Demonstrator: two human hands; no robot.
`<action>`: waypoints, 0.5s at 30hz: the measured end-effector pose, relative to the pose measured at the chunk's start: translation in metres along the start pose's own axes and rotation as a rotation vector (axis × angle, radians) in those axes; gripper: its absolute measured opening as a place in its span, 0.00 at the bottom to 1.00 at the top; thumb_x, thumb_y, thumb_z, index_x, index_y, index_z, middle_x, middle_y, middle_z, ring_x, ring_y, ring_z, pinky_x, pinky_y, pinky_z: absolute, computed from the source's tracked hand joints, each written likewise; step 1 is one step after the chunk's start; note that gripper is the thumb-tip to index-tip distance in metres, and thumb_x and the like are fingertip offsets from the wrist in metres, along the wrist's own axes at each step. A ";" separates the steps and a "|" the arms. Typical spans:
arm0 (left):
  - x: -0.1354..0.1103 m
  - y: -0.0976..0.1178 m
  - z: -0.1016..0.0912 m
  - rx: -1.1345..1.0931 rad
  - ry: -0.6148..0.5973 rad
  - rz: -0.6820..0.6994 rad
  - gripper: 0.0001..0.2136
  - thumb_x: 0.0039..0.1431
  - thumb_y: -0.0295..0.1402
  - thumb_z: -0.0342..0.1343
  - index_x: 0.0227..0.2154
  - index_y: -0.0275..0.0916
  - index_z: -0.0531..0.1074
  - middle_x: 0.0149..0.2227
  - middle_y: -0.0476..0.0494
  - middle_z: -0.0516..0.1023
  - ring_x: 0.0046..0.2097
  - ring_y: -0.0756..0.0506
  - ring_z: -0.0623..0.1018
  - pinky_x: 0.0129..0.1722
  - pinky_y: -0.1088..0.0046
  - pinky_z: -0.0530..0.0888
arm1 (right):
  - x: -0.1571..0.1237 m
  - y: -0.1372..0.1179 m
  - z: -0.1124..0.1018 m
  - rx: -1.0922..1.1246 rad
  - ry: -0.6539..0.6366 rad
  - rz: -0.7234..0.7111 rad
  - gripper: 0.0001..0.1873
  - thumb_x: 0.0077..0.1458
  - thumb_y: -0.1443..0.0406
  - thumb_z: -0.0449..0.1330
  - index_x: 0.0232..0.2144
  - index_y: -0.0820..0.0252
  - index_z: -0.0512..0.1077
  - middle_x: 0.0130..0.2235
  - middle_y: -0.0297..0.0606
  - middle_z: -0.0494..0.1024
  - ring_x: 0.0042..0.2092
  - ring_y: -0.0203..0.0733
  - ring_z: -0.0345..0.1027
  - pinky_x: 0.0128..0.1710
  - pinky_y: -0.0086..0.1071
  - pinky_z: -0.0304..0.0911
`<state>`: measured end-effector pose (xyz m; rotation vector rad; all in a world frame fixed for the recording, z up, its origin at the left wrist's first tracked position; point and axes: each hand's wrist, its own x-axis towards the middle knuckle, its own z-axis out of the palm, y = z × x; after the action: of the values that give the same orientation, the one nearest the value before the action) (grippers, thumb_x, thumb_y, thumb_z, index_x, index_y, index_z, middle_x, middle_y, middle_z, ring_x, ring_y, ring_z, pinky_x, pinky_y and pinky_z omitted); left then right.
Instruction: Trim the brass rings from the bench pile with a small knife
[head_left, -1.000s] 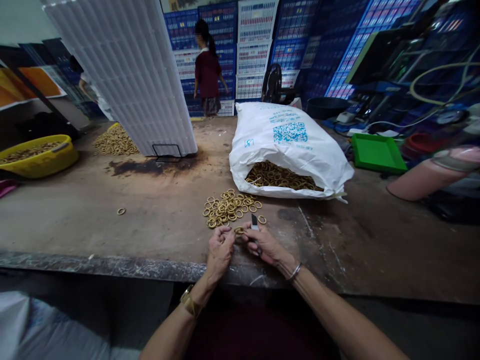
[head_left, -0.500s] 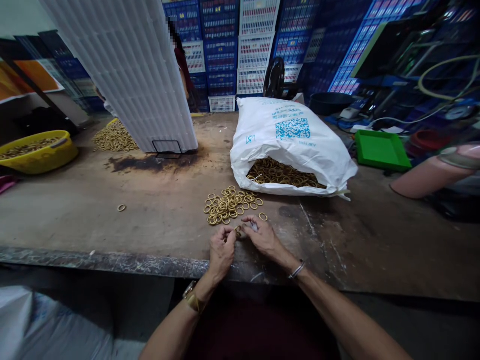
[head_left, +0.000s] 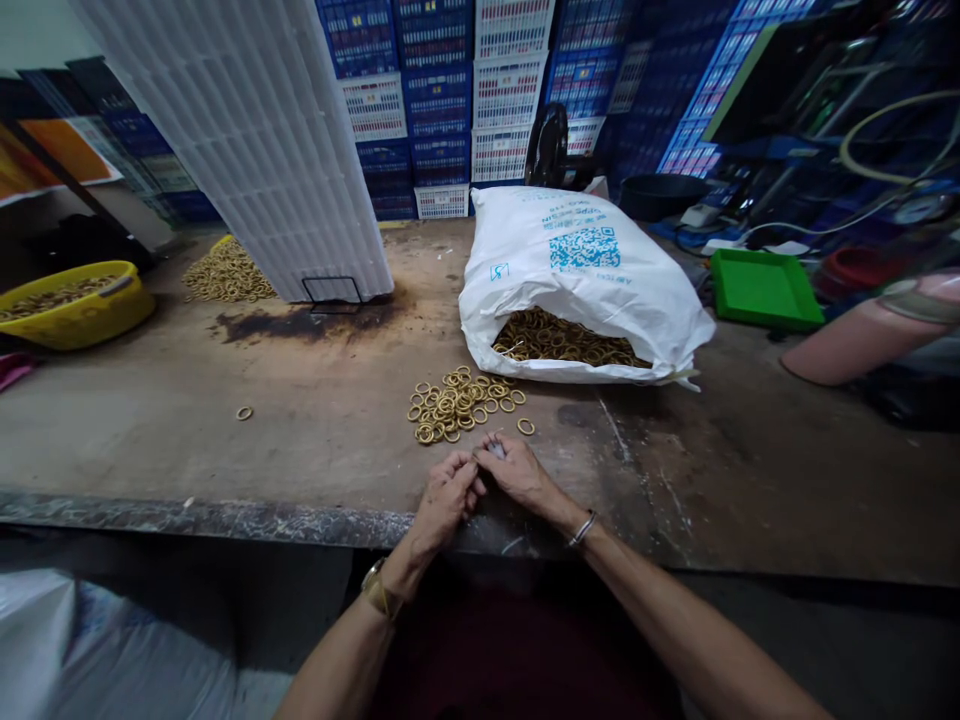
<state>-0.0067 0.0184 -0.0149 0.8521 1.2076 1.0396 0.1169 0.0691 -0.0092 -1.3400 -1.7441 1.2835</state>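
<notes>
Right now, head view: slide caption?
Left hand and right hand close together before a pile of golden rings, an open white sack behind it.

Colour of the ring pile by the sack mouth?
The ring pile is dull gold, best seen in the head view.

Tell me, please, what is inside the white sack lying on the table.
Many brass-coloured rings show through the mouth of the white sack. Whatever lies deeper is covered by the sack's upper side.

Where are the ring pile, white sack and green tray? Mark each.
Ring pile (head_left: 454,404): head view, on rings at its middle.
White sack (head_left: 581,287): head view, on the fabric above its open mouth.
Green tray (head_left: 765,290): head view, on its inside floor.
</notes>
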 end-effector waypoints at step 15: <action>-0.003 0.001 0.003 -0.175 0.074 0.004 0.16 0.47 0.44 0.57 0.30 0.36 0.64 0.22 0.54 0.67 0.16 0.58 0.59 0.13 0.84 0.54 | -0.016 0.005 -0.010 -0.650 -0.152 -0.234 0.08 0.49 0.69 0.49 0.28 0.60 0.69 0.25 0.36 0.72 0.26 0.35 0.60 0.27 0.27 0.47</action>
<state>-0.0041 0.0158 -0.0127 0.6853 1.1584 1.1706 0.1323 0.0577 -0.0090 -1.3265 -2.4739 0.7227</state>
